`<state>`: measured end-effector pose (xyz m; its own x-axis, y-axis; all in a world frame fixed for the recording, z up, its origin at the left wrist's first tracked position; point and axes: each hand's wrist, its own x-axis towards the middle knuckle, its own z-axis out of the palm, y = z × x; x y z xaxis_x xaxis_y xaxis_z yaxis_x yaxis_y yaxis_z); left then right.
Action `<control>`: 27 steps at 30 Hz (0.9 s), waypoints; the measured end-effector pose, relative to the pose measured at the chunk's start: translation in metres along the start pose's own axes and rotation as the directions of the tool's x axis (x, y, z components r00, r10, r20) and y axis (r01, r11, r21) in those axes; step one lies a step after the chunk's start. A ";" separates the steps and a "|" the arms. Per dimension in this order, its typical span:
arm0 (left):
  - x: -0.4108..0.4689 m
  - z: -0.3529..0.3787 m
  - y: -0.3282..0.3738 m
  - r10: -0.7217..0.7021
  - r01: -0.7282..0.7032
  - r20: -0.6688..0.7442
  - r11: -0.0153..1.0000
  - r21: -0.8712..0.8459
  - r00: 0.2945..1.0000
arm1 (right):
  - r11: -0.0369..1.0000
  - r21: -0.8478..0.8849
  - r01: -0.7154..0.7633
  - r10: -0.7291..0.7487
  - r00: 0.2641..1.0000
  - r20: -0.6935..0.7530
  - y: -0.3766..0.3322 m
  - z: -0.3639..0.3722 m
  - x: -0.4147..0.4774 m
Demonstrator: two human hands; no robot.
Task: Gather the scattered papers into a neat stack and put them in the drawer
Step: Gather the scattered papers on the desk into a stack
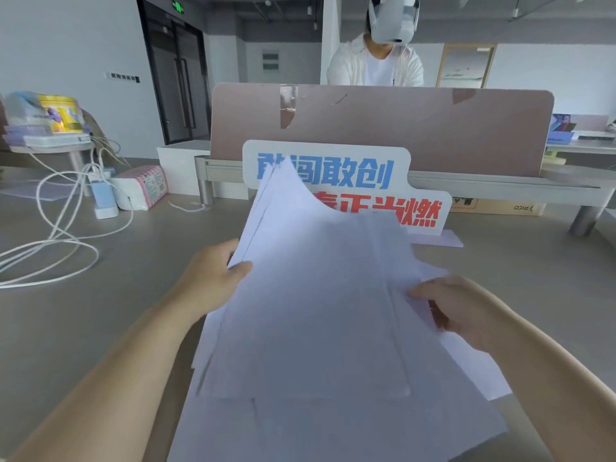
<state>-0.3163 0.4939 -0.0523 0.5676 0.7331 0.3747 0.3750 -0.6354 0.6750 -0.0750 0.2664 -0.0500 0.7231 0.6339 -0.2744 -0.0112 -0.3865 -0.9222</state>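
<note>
Both hands on papers (310,295) at frame centre, lifted off desk (83,328) w/ edges uneven: left hand (213,278) thumb pinching left edge, right hand (466,311) fingers clamped on right edge.

The loose white paper sheets (310,311) hid the worktop's near edge, part of the lettered sign (353,181), and ran off-frame below.

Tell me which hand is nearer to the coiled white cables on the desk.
Left. The left hand grips the left edge of the papers, on the side of the white cables. The right hand holds the papers' right edge, farther away.
</note>
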 end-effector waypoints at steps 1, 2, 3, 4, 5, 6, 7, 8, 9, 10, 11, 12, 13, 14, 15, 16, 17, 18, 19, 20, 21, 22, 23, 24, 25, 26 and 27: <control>0.000 0.000 -0.001 0.003 -0.004 -0.021 0.999 -0.041 1.000 | 1.000 -0.006 0.018 -0.018 1.000 -0.025 0.001 0.000 0.000; -0.001 -0.001 0.002 -0.016 0.010 -0.042 0.990 -0.140 0.999 | 0.999 -0.006 0.032 -0.032 0.998 -0.049 0.002 -0.001 0.000; 0.000 -0.003 0.003 -0.048 0.032 -0.058 0.969 -0.247 0.997 | 0.999 0.006 0.041 -0.041 0.997 -0.069 0.002 -0.002 0.001; 0.000 -0.005 0.004 -0.089 0.060 -0.066 0.933 -0.354 0.994 | 0.998 0.041 0.051 -0.047 0.996 -0.079 0.003 -0.003 0.002; 0.003 -0.005 0.003 -0.124 0.085 -0.061 0.893 -0.441 0.990 | 0.994 0.094 0.063 -0.056 0.996 -0.074 0.002 -0.004 0.002; 0.004 -0.004 0.003 -0.169 0.128 -0.039 0.859 -0.495 0.985 | 0.985 0.154 0.072 -0.065 0.997 -0.049 0.002 -0.004 0.002; 0.005 -0.001 0.002 -0.206 0.178 0.006 0.830 -0.528 0.979 | 0.976 0.207 0.071 -0.070 0.997 -0.016 0.002 -0.004 0.000; 0.005 0.002 0.002 -0.245 0.240 0.066 0.797 -0.554 0.967 | 0.969 0.237 0.068 -0.075 0.997 0.019 0.001 -0.003 -0.002; 0.002 0.006 0.002 -0.267 0.306 0.154 0.770 -0.560 0.951 | 0.969 0.238 0.073 -0.086 0.995 0.045 0.002 -0.001 -0.004; -0.001 0.011 0.002 -0.271 0.353 0.228 0.756 -0.552 0.935 | 0.972 0.218 0.092 -0.104 0.994 0.045 0.002 0.002 -0.006; -0.001 0.014 0.001 -0.267 0.374 0.268 0.759 -0.533 0.926 | 0.976 0.183 0.114 -0.120 0.992 0.025 0.003 0.005 -0.007; -0.001 0.014 0.002 -0.263 0.373 0.276 0.777 -0.507 0.924 | 0.980 0.145 0.139 -0.140 0.990 -0.004 0.003 0.007 -0.007; -0.001 0.012 0.003 -0.262 0.360 0.260 0.796 -0.486 0.929 | 0.979 0.121 0.165 -0.164 0.986 -0.020 0.002 0.009 -0.010; 0.002 0.007 0.003 -0.261 0.348 0.237 0.787 -0.509 0.936 | 0.974 0.113 0.195 -0.194 0.981 -0.025 0.000 0.010 -0.011; 0.006 0.003 0.002 -0.276 0.353 0.220 0.753 -0.555 0.936 | 0.967 0.120 0.224 -0.223 0.975 -0.022 -0.001 0.010 -0.014; 0.008 -0.001 0.002 -0.315 0.379 0.213 0.705 -0.599 0.925 | 0.958 0.155 0.241 -0.241 0.970 -0.020 -0.003 0.010 -0.014; 0.011 -0.004 0.000 -0.366 0.419 0.219 0.666 -0.616 0.904 | 0.951 0.198 0.238 -0.240 0.971 -0.016 -0.004 0.009 -0.015; 0.009 -0.005 -0.002 -0.410 0.474 0.251 0.651 -0.593 0.877 | 0.953 0.212 0.216 -0.222 0.975 0.001 -0.005 0.010 -0.016; 0.007 -0.003 -0.005 -0.446 0.531 0.293 0.648 -0.546 0.846 | 0.964 0.192 0.185 -0.193 0.981 0.022 -0.004 0.011 -0.016; 0.003 -0.002 -0.005 -0.471 0.583 0.345 0.663 -0.469 0.812 | 0.978 0.144 0.152 -0.160 0.986 0.042 -0.001 0.012 -0.014; 0.000 0.002 -0.005 -0.462 0.594 0.381 0.688 -0.417 0.801 | 0.989 0.093 0.118 -0.124 0.991 0.060 0.002 0.013 -0.012; -0.004 0.004 -0.003 -0.448 0.588 0.398 0.712 -0.383 0.801 | 0.995 0.052 0.089 -0.093 0.993 0.071 0.005 0.014 -0.010; -0.004 0.007 -0.004 -0.441 0.574 0.384 0.724 -0.383 0.811 | 0.997 0.018 0.074 -0.075 0.995 0.069 0.007 0.015 -0.010; -0.002 0.009 -0.006 -0.458 0.571 0.350 0.726 -0.383 0.817 | 0.996 -0.010 0.085 -0.084 0.995 0.047 0.007 0.016 -0.009; 0.001 0.011 -0.007 -0.469 0.567 0.322 0.724 -0.393 0.822 | 0.993 -0.032 0.112 -0.111 0.994 0.019 0.006 0.017 -0.009; 0.002 0.010 -0.007 -0.472 0.562 0.305 0.715 -0.416 0.827 | 0.987 -0.057 0.148 -0.149 0.989 -0.016 0.004 0.018 -0.008; 0.007 0.009 -0.009 -0.462 0.548 0.294 0.696 -0.464 0.837 | 0.981 -0.071 0.180 -0.183 0.982 -0.050 0.003 0.019 -0.007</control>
<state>-0.3088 0.5023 -0.0614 0.5171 0.8355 -0.1855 0.2324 0.0716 0.9700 -0.0935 0.2736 -0.0558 0.7465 0.6597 -0.0867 0.1677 -0.3127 -0.9349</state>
